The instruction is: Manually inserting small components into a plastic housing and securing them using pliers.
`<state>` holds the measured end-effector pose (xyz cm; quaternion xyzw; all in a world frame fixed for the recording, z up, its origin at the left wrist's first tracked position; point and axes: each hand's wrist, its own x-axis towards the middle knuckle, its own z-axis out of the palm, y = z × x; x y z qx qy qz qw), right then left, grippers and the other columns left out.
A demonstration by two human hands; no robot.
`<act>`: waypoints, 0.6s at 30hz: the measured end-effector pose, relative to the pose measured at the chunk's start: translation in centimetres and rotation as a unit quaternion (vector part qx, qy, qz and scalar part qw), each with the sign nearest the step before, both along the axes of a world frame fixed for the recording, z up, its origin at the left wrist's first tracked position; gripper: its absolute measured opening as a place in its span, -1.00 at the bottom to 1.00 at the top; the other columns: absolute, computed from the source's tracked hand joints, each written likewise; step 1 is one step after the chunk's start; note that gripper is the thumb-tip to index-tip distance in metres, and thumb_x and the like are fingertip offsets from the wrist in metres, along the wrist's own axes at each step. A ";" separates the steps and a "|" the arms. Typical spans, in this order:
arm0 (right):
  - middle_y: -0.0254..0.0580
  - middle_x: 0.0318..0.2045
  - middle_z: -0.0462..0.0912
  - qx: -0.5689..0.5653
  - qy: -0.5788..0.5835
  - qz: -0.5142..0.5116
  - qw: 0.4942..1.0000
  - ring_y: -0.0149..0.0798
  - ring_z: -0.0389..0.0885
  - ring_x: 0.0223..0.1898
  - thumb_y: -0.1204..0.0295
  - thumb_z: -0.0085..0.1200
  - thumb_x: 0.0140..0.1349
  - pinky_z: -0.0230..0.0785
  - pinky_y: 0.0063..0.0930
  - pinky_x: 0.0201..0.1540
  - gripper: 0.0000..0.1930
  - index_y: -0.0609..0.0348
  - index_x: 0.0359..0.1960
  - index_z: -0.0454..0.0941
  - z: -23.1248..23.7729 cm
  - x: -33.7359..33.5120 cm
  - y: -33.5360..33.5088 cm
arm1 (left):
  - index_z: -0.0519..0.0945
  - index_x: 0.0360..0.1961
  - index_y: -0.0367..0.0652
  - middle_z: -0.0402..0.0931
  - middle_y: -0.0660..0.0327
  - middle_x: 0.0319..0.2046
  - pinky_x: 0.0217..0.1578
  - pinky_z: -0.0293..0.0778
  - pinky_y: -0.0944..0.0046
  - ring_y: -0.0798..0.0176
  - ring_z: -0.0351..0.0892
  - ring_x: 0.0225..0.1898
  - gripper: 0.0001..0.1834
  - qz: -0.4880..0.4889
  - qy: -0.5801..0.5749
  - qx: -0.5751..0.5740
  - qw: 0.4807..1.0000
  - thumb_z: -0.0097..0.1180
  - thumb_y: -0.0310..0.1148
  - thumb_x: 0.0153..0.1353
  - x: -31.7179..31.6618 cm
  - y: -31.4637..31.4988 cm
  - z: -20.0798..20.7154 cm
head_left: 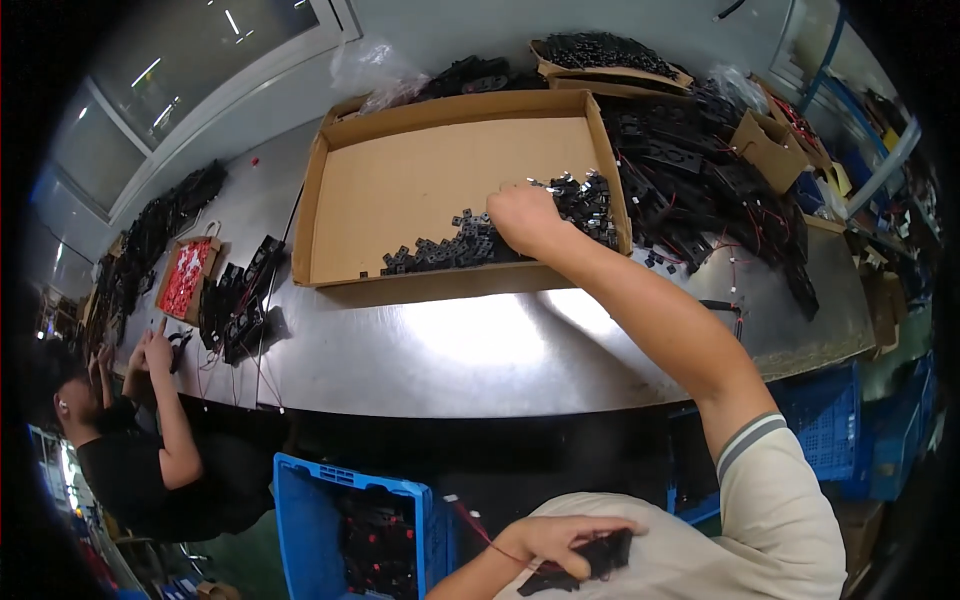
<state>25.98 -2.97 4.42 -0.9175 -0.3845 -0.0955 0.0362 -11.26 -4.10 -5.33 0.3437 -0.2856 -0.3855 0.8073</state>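
My left hand (pixel 560 541), low in front of my body, is closed around a black plastic part (pixel 606 555). A red wire lead (pixel 476 524) with a pale connector on its end hangs out on the hand's left side. My right hand (pixel 525 218) reaches into a shallow cardboard box (pixel 420 175) on the table. Its fingers are curled at the edge of a heap of small black square pieces (pixel 460 245), and whatever they grip is hidden. More small pieces with shiny metal bits (pixel 590 200) lie just right of that hand.
Black wired parts (pixel 680 170) are heaped right of the box. A small box of red pieces (pixel 186 278) and black parts (pixel 240 310) lie left on the metal table (pixel 450 350). A blue crate (pixel 350 475) stands below. A co-worker (pixel 130 440) works at the left.
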 end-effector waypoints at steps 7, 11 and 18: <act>0.11 -0.28 0.67 0.097 0.002 -0.016 0.995 0.07 0.66 -0.17 0.51 0.10 0.06 0.54 -0.18 -0.10 -0.83 0.24 -0.31 0.67 -0.9 0.4 -0.3 | 0.25 0.41 -0.14 0.21 -0.02 0.36 0.38 0.10 0.10 0.00 0.21 0.36 0.16 0.101 0.071 0.174 0.977 0.53 0.04 -0.22 2.0 3.9 5.1; 0.05 -0.17 0.70 0.348 0.186 0.012 0.919 -0.09 0.70 -0.16 0.41 0.15 0.10 0.52 -0.35 -0.05 -0.63 0.33 -0.05 0.62 1.8 -2.3 -3.1 | 0.22 0.43 -0.18 0.31 0.02 0.26 0.28 0.25 0.14 0.08 0.35 0.23 0.24 0.331 -0.060 0.308 0.890 0.61 -0.08 -0.33 5.1 7.7 6.5; -0.17 -0.21 0.60 0.581 0.508 0.030 0.635 -0.31 0.64 -0.20 0.57 0.17 0.19 0.52 -0.46 -0.07 -0.72 0.30 -0.05 0.51 -0.4 -10.6 -14.1 | 0.10 0.47 -0.11 0.25 -0.06 -0.02 -0.02 0.52 0.09 -0.09 0.47 -0.05 0.10 0.370 -0.305 0.614 0.627 0.45 -0.27 -0.10 10.2 7.6 11.3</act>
